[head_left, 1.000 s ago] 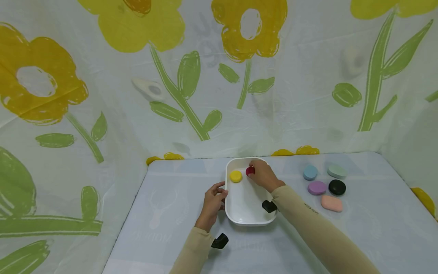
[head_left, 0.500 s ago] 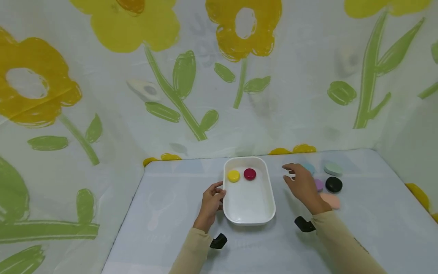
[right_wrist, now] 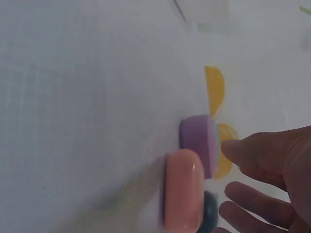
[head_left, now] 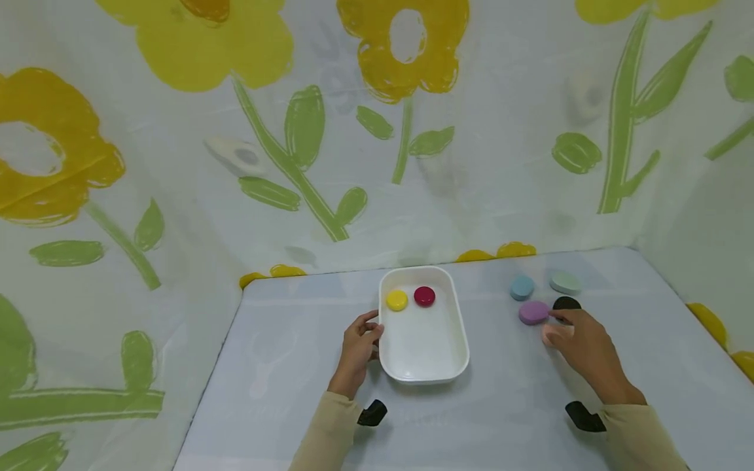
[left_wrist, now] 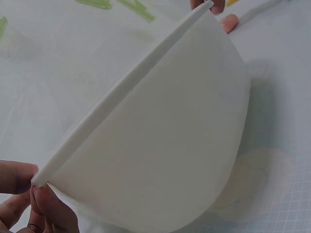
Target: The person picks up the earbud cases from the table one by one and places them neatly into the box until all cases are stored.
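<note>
My left hand holds the left rim of a white rectangular tray; the left wrist view shows thumb and fingers pinching that rim. Inside the tray, at its far end, lie a round yellow disc and a round dark red disc. My right hand is over the small soap-like pieces on the right, fingers spread apart around the pink rounded bar. A purple oval piece lies just past its fingertips. Part of a round black piece shows behind the hand.
A light blue round piece and a pale green oval piece lie farther back on the right. A flower-print curtain stands behind the table. Black wrist mounts stick out from both wrists.
My right hand has let go of the dark red disc in the tray and moved right to the pink bar. My left hand keeps its place on the rim.
</note>
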Demonstrator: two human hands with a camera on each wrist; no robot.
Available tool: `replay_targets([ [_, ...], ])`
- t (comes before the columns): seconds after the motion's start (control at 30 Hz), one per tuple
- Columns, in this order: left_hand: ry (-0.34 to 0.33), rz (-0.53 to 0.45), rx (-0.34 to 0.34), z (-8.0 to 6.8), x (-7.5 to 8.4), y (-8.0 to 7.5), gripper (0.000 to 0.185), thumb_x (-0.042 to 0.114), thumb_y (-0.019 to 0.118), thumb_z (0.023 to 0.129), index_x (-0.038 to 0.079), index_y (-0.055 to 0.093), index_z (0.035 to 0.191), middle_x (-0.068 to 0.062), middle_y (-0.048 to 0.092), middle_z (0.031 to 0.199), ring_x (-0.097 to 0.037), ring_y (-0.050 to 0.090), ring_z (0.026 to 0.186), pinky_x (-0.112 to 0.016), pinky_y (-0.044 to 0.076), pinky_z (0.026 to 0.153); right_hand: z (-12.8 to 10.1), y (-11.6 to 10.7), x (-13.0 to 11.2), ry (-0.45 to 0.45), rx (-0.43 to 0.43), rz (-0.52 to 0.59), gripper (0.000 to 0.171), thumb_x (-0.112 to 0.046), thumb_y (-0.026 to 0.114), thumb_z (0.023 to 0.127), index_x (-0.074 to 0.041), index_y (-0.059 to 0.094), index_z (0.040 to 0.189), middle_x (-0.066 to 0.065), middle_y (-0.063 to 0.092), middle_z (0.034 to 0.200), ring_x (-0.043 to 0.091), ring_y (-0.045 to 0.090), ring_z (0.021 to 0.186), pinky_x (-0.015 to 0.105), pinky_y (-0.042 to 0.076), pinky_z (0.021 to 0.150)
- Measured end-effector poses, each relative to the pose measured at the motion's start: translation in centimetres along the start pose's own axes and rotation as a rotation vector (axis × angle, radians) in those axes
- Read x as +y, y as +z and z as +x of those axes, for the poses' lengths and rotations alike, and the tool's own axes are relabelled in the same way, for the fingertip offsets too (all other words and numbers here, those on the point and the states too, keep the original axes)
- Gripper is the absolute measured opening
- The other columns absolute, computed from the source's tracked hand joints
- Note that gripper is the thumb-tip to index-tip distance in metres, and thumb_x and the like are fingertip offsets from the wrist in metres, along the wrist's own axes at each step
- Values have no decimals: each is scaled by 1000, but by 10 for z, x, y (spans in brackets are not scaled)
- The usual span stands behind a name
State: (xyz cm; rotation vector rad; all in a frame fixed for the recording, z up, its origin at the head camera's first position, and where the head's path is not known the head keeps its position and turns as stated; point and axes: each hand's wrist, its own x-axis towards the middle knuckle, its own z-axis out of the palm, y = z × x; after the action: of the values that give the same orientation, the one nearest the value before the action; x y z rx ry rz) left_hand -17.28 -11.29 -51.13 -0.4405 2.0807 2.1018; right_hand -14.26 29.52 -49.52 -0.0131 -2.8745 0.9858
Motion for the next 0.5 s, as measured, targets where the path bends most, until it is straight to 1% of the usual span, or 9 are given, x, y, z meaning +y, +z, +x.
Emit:
replay_targets([
  [0.07,-2,1,1,0,1,1,43,10,65,105,5,59,147,-6,60,107,-15,57,75,-23,50,52,-2,-1,5,13,-25,-16,56,-30,70,105,14,57,138,39,55,139,60,53,123,73,45,97],
  [0.1,-3,2,0,0,1,1,43,10,65,105,5,59,147,-6,60,107,-15,57,75,-23,50,52,-3,-1,7,15,-31,-28,56,-31,68,106,13,58,138,39,56,138,59,55,121,72,46,96],
  [0.17,-1,2,-4,1,0,1,44,9,65,105,4,58,148,-7,60,108,-15,57,74,-22,49,52,-3,-1,12,13,-48,-45,51,-27,65,107,14,60,136,39,57,136,58,56,121,71,47,97],
  [0.23,-2,3,-7,1,-1,1,44,10,65,105,3,57,149,-6,60,108,-15,56,73,-23,49,51,-3,1,15,10,-59,-55,42,-18,62,106,14,63,133,38,59,134,58,56,121,70,46,99],
  [0.33,-2,2,-7,2,-1,0,46,10,65,105,2,56,150,-6,60,109,-15,56,72,-23,49,52,-2,7,19,-42,-17,-88,30,-1,62,100,17,67,124,38,62,127,58,56,119,69,46,100],
  [0.4,-3,1,-3,2,-1,-1,46,10,65,105,2,56,150,-6,60,109,-16,56,73,-24,49,52,-3,12,20,-65,20,-96,27,2,66,99,16,70,121,38,64,121,58,59,115,69,47,97],
  [0.5,0,2,-2,2,-2,0,46,10,65,105,2,56,150,-6,60,108,-16,55,74,-24,48,52,-6,15,19,-48,39,-84,28,-4,72,98,15,71,119,36,66,118,58,61,113,69,50,95],
])
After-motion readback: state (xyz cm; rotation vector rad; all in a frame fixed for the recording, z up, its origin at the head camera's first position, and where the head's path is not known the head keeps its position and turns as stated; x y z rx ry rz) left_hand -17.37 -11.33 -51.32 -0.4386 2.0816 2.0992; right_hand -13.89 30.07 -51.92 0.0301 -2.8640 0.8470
